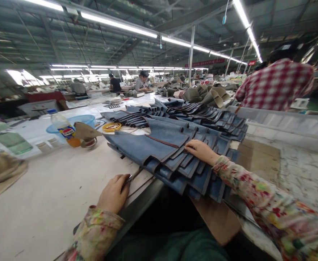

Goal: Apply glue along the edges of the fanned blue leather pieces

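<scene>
My left hand (114,192) rests at the table's near edge, closed on a thin brush-like tool (135,175) that points toward a fanned stack of blue leather pieces (159,145). My right hand (201,150) lies flat on top of that stack, fingers stretched and pressing the overlapped pieces. Both arms wear flowered sleeves. A second long row of blue pieces (202,116) runs behind the first.
On the white table (53,188) stand a blue basin (87,119), a plastic bottle (63,127), a tan cone-shaped piece (87,131) and a yellow tin (112,126). A person in a red checked shirt (275,85) stands at right. Other workers sit far back.
</scene>
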`<state>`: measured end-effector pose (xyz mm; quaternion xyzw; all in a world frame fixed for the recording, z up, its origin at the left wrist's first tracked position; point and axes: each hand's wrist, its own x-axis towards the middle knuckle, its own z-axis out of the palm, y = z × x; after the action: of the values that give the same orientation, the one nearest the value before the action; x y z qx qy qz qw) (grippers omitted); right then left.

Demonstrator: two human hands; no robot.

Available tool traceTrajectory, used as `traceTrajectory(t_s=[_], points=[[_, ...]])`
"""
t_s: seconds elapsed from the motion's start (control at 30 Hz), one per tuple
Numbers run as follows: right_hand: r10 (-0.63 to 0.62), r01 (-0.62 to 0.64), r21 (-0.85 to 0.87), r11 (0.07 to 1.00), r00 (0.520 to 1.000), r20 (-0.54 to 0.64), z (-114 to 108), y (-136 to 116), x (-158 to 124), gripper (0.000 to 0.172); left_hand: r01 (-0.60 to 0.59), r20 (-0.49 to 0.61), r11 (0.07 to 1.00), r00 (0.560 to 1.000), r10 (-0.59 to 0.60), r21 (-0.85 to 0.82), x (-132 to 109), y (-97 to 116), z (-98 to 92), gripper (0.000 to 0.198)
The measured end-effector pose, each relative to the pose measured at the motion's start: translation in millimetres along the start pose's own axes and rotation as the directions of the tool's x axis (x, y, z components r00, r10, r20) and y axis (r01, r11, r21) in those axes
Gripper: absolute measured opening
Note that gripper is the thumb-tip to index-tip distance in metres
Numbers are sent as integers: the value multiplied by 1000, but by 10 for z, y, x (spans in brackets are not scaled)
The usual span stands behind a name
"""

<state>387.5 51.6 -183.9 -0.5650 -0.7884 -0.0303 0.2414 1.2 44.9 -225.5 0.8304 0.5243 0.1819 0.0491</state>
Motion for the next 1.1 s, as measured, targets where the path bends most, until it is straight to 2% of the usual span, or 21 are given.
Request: traceTrajectory(t_s=[0.17,0.4,0.5,0.67,0.8,0.97,1.1], points=[[14,-14,0,1000,1000,-9,-32,-24,-38,24,3,-10,999,1000,-2,36,-4,-9,16,38],[144,-121,179,976,982,-121,-225,5,-408,23,-15,-43,996,999,18,83,-37,5,31,41],[75,-53,175,983,989,-126,-230,-79,-423,22,-13,-53,994,998,19,106,-44,25,32,41],[-87,106,141,984,987,-137,-79,-295,-215,22,-30,-87,988,995,43,152,-44,-10,63,39],[-96,103,68,992,991,-92,38,-364,-104,26,-44,-96,983,993,62,175,-37,-69,93,38],[-104,104,-7,995,991,-88,84,-352,-93,28,-48,-72,985,996,61,168,-26,-72,87,40],[-107,108,9,994,992,-73,82,-367,-112,28,-47,-60,984,996,59,174,-17,-91,91,41]])
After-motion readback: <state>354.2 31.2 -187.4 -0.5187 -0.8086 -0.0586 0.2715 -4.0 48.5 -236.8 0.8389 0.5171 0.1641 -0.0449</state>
